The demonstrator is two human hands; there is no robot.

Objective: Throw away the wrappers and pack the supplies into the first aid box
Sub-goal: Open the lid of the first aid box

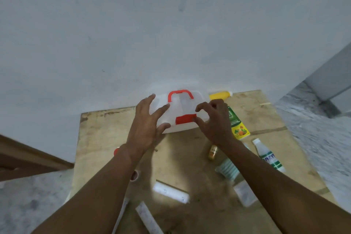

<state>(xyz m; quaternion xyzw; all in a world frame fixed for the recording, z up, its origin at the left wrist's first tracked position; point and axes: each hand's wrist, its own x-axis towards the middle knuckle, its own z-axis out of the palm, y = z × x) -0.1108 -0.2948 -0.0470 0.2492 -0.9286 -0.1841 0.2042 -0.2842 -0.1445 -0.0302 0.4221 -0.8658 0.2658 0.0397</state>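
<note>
The translucent first aid box (pixel 187 105) is sitting mid-frame at the far edge of the counter (pixel 180 156), against the wall. The left hand (pixel 146 125) is resting spread and relaxed on its left end. The right hand (pixel 212 119) is curling at the red latch (pixel 185 119), thumb touching; whether it is grasping, I cannot tell.

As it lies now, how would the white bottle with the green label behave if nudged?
The white bottle lies on its side on the wooden table, so it would probably roll. It looks plastic, so likely light and sturdy; its fill level cannot be told.
</note>
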